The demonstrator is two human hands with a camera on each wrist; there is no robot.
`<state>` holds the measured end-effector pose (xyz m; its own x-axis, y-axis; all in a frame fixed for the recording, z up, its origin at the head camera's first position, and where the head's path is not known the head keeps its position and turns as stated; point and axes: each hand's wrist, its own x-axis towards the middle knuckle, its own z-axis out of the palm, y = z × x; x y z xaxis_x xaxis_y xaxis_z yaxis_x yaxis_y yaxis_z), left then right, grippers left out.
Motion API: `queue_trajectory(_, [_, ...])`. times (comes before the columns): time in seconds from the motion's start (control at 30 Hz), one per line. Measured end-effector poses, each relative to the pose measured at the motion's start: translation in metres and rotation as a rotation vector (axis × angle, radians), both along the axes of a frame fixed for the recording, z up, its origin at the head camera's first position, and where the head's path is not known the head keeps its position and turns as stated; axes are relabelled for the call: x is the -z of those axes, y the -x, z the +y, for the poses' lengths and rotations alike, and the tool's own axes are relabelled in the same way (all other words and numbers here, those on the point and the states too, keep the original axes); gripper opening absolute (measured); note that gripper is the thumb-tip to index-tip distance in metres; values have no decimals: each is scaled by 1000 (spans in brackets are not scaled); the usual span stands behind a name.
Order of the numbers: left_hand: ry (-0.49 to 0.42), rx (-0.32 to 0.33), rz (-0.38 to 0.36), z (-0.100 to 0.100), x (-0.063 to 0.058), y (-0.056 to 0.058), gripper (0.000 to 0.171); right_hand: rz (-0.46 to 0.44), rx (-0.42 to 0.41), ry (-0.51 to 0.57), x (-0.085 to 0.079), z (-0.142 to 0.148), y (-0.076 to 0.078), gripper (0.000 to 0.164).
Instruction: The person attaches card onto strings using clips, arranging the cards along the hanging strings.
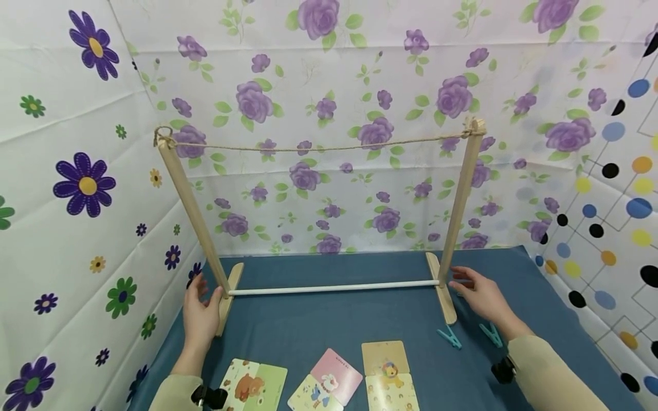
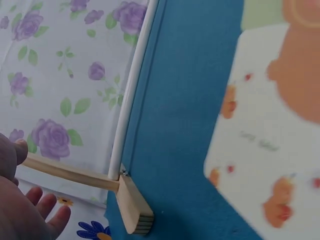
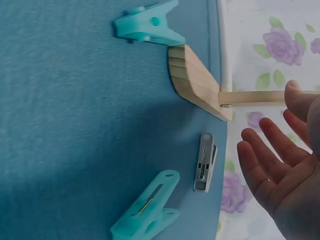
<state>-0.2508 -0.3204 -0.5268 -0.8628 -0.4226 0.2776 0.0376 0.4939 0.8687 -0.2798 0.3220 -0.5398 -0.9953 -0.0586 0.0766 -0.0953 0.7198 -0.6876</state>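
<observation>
Pale wooden frame (image 1: 194, 217): it stands in the middle of the scene, toward the far side of the dark blue cloth (image 1: 319, 322), its two straight posts spreading apart toward the top from where I stand.
Thin tan twine (image 1: 319, 149): stretched across from the top of one post to the other, tied at both ends, with a slight sag.
Straight white rod (image 1: 334, 288): low down, joining the left side of the frame to the right.
Flat wooden feet (image 1: 446, 305): one beneath each post, pointing near and far.
Left hand (image 1: 201, 317): just left of the left post's bottom, fingers relaxed and apart, thumb toward the wood; wide, gripping nothing. I can't tell whether the thumb touches.
Right hand (image 1: 480, 292): just right of the right post's bottom, also wide and holding nothing, fingers spread; contact with the post I can't make out.
Teal plastic clothespins (image 1: 449, 338): two on the near right, one close by the near end of the right foot, the other farther right, beside the sleeve.
Grey clothespin (image 3: 204, 162): on the cloth near the right hand.
Bear card (image 1: 254, 385): white and green, near left.
Rabbit card (image 1: 329, 379): pink and pale yellow, lying askew, near middle.
Lion card (image 1: 390, 374): tan and yellow, just right of the rabbit.
Beige sleeves (image 1: 552, 371): on both arms, a black device at each wrist.
White rose-print backdrop (image 1: 354, 222): on the far side, purple flowers all over.
</observation>
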Motion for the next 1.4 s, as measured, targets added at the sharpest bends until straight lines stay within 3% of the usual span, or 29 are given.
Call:
queue_trajectory(0.17, [87, -5, -8, 9, 6, -12, 61, 15, -16, -38, 5, 4, -9, 52])
queue_trajectory(0.3, [118, 27, -4, 18, 9, -21, 62, 25, -28, -63, 7, 7, -17, 51])
queue_trajectory(0.5, [159, 139, -40, 33, 14, -32, 64, 31, -36, -84, 12, 14, -30, 47])
queue_trajectory(0.83, [187, 328, -127, 57, 16, -42, 67, -14, -12, -143, 20, 32, -41, 46])
queue_trajectory(1.07, [225, 424, -209, 79, 12, -47, 68, -56, 4, -181, 23, 39, -46, 49])
queue_trajectory(1.4, [290, 537, -226, 112, 9, -58, 63, -119, 15, -214, 21, 48, -53, 53])
